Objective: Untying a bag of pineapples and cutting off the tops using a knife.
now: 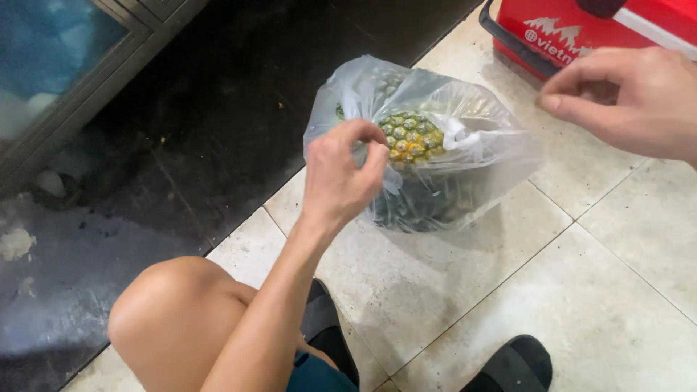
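Your left hand [337,178] & right hand [628,98] both pinch the clear plastic bag [465,156] rim, pineapple [412,136] inside, just below the red cooler [581,29]; pull evenly.

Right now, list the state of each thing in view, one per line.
plastic bag: open at the top, standing on the tiled floor
pineapple: inside the bag, unpeeled
left hand: pinching the bag's edge
right hand: pinched shut, raised beside the bag
red cooler: lid closed
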